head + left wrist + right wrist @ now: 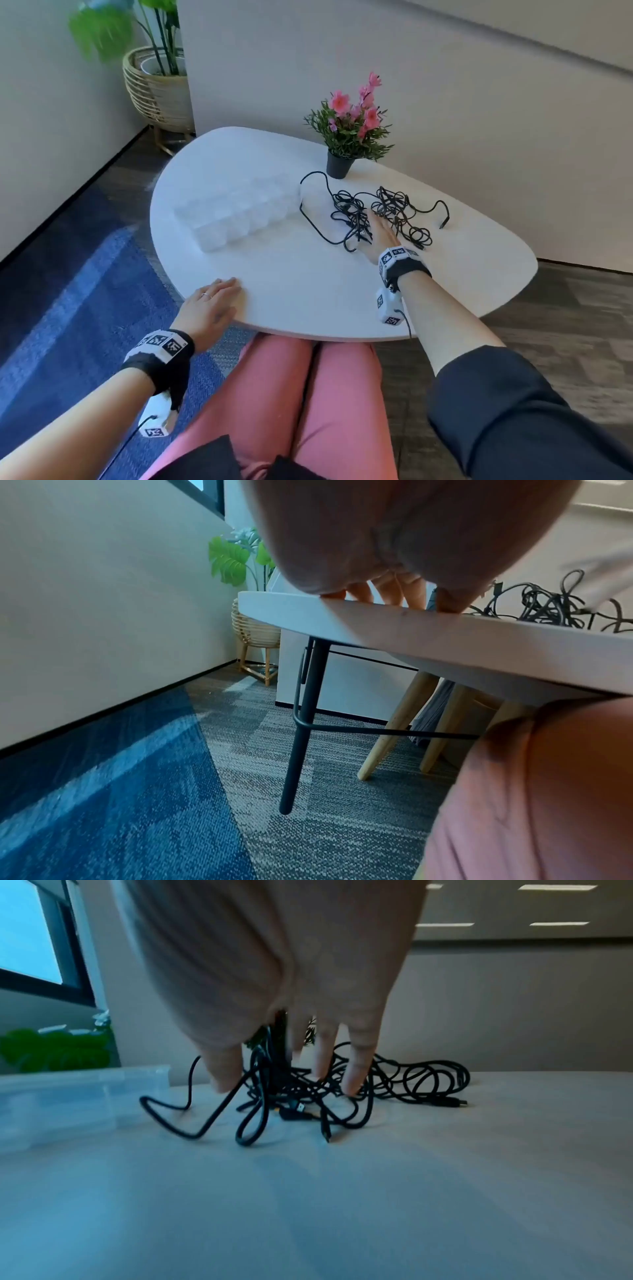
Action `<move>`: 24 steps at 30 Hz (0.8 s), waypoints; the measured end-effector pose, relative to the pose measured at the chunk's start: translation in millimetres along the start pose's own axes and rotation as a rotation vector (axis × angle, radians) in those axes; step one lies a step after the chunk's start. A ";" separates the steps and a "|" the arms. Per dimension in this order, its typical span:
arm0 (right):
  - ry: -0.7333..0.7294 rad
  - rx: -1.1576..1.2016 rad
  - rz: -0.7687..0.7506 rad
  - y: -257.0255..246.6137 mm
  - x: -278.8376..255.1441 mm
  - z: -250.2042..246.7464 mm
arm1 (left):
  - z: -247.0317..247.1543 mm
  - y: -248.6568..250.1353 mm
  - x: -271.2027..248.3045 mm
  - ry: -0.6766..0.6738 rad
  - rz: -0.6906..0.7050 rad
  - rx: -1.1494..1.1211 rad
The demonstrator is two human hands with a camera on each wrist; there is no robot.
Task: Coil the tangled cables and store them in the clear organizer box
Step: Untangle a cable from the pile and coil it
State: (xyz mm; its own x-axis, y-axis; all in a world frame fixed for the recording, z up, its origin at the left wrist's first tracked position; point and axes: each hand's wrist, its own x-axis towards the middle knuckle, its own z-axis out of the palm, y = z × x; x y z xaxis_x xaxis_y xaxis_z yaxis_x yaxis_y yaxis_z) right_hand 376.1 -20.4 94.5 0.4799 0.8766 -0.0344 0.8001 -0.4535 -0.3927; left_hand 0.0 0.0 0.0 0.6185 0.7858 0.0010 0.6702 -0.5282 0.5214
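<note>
The right hand (378,236) reaches palm down with straight, spread fingers (359,1066) into the tangled cables (380,214), its tips touching the black strands without closing round any of them; the tangle spreads to both sides of and beyond the fingertips on the white table (308,284). The clear organizer box (236,212) lies closed to the left of that hand, just beside the tangle, one loose cable end curving next to its near corner. A potted pink-flowered plant (349,126) stands beyond the fingertips. The left hand (210,308) rests flat and relaxed on the table's near edge, holding nothing, well apart from the cables.
</note>
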 end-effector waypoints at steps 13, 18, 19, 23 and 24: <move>0.579 0.423 -0.123 -19.8 -11.0 -77.3 | -22.8 16.2 20.1 -0.061 -0.117 0.086; 0.676 0.716 -0.289 -26.9 -42.4 -99.0 | -43.3 60.4 51.0 0.004 0.071 0.058; 0.674 0.735 -0.322 -28.6 -45.8 -103.6 | -49.6 72.1 58.0 0.012 0.125 0.062; 0.670 0.735 -0.416 -29.3 -52.2 -114.2 | -72.4 112.1 92.0 0.038 0.243 0.007; 0.648 0.752 -0.439 -29.4 -52.0 -114.7 | -76.5 121.6 101.1 0.032 0.251 -0.030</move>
State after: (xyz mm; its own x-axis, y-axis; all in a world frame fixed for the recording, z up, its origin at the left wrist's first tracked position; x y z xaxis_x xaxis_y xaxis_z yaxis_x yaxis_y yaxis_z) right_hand 368.9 -71.1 213.3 0.4810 0.5868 0.6514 0.6285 0.2873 -0.7228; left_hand 112.7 39.8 128.8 0.7507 0.6409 0.1602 0.4845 -0.6989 0.5261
